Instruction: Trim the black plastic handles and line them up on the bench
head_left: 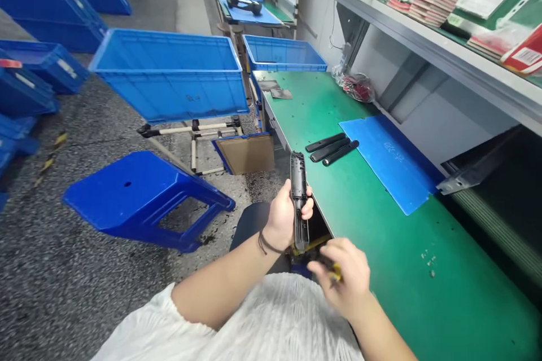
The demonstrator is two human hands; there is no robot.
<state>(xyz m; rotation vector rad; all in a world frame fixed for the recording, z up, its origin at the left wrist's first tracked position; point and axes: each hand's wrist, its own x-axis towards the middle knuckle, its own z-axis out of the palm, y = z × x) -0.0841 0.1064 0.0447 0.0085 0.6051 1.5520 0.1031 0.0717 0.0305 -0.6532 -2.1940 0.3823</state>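
My left hand [284,217] is wrapped round a long black plastic part [298,177], held upright beside the table's edge, its ribbed hollow inner side showing. To the right and lower, my right hand [345,276] is closed around a small tool with yellow on it [336,272]; motion blurs it, and most of the tool is hidden by the fingers. The two hands are apart. Beyond them, several long black parts [332,149] lie side by side on the green table [364,192], next to a blue sheet [393,161].
A blue stool [127,186] stands at the left on the floor. Behind it, a large blue crate [169,87] rests on a pipe frame. A shelf [423,36] with stacked red-edged pieces overhangs the table's right side. A plastic bag [358,87] lies near the wall.
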